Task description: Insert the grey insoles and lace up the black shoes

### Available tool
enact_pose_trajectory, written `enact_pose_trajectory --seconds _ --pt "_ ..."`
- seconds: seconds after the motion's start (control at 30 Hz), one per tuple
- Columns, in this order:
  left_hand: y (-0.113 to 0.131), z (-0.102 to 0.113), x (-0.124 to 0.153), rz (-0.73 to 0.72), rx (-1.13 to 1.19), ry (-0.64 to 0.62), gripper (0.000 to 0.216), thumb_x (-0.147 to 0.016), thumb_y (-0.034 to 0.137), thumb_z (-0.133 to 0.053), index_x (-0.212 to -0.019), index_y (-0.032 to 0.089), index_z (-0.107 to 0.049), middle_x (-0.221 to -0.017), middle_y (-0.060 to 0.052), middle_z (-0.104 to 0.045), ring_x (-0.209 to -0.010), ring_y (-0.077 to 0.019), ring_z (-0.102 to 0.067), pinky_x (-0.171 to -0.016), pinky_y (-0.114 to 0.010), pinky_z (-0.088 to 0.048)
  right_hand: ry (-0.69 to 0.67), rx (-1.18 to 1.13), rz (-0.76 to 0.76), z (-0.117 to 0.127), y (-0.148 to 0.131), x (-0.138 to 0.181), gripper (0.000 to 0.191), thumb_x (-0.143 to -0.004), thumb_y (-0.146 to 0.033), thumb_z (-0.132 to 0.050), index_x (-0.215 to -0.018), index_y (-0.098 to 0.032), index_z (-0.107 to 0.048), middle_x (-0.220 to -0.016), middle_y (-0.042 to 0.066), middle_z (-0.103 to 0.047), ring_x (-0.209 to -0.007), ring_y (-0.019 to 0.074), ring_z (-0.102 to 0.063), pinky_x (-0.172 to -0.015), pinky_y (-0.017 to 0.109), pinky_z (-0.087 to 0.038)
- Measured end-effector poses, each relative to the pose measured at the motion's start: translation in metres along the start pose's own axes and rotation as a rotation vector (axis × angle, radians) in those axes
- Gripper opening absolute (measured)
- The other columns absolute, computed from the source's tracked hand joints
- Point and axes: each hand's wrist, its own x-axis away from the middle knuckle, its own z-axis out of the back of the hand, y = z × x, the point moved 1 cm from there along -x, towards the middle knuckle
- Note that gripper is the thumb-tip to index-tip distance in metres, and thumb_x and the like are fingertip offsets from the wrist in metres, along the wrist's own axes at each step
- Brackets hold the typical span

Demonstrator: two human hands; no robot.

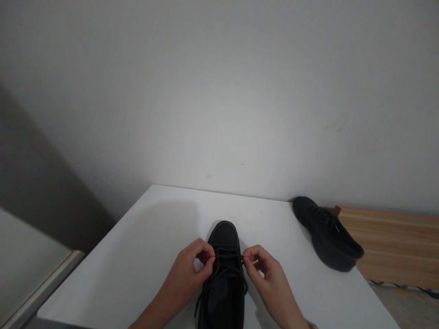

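Note:
A black shoe [224, 278] stands on the white table [144, 246] right in front of me, toe pointing away. My left hand [190, 272] is closed in a pinch on the black lace [228, 256] at the shoe's left side. My right hand [265, 274] pinches the same lace on the right side. Both hands rest just beside the upper eyelets, with the lace stretched across between them.
A second black shoe [325, 233] lies at the table's far right corner, against a light wooden surface [394, 242]. A plain white wall [219, 91] rises behind the table. To the left the table edge drops toward a dark floor and a pale ledge [37, 278].

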Motion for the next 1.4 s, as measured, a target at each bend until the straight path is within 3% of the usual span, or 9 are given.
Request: enact_pose_trajectory --seconds 0.53,1.13,1.4 --pt "-0.0012 0.0048 0.0028 0.035 0.026 -0.045 0.014 -0.087 0.033 -0.059 -0.082 0.020 -0.063 -0.082 -0.002 -0.065 -0.079 -0.0196 -0.061 -0.076 -0.031 -0.047 -0.051 -0.012 -0.041 0.0030 0.0078 0.0033 0.029 -0.089 -0.048 -0.058 -0.090 -0.019 -0.064 -0.081 0.003 -0.062 -0.078 0.0206 -0.060 -0.069 0.031 -0.046" --pt "0.0027 0.0054 0.0019 0.016 0.006 -0.023 0.016 -0.089 0.032 -0.056 -0.081 0.019 -0.062 -0.082 -0.003 -0.064 -0.078 -0.0199 -0.060 -0.075 -0.031 -0.047 0.007 -0.106 -0.022 -0.0010 0.0067 0.0032 0.030 -0.090 -0.050 -0.058 -0.085 -0.021 -0.059 -0.078 0.001 -0.057 -0.073 0.0188 -0.055 -0.066 0.030 -0.045" --pt "0.0000 0.0056 0.0025 0.011 -0.007 -0.040 0.015 -0.087 0.030 -0.056 -0.078 0.020 -0.062 -0.080 -0.003 -0.064 -0.078 -0.0197 -0.060 -0.074 -0.031 -0.047 -0.038 -0.083 -0.027 -0.0013 0.0092 0.0044 0.031 -0.091 -0.049 -0.059 -0.084 -0.020 -0.060 -0.077 0.001 -0.058 -0.073 0.0180 -0.055 -0.066 0.029 -0.043"
